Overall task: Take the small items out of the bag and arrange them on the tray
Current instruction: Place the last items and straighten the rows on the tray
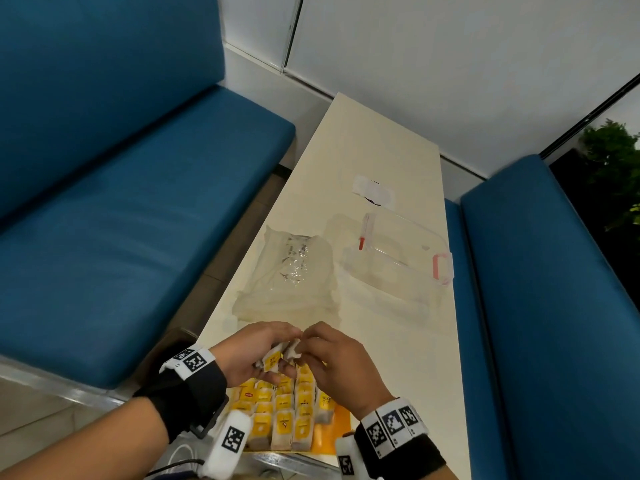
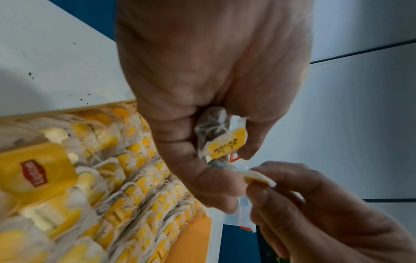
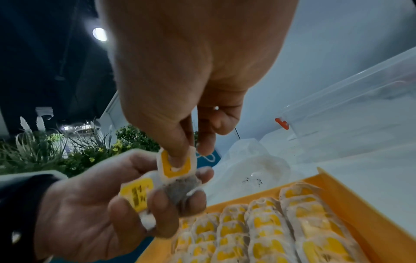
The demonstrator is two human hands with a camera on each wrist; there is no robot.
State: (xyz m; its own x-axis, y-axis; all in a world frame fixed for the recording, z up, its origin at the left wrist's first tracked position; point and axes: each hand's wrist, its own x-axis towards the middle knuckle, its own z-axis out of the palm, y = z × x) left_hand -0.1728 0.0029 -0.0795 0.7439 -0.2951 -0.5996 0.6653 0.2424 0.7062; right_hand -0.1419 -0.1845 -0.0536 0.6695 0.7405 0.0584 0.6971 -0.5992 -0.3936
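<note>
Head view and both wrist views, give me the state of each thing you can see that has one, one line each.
Left hand: holds tea bags above the tray.
Right hand: pinches one tea bag's yellow tag.
Orange tray: partly filled with rows of tea bags.
Plastic bag: lying crumpled on the table, apparently emptied.
Clear container: on the table; whether lidded is unclear.

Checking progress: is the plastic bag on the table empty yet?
Seemingly empty: the plastic bag lies flattened on the table, showing only specks inside; no tea bags visible.
</note>
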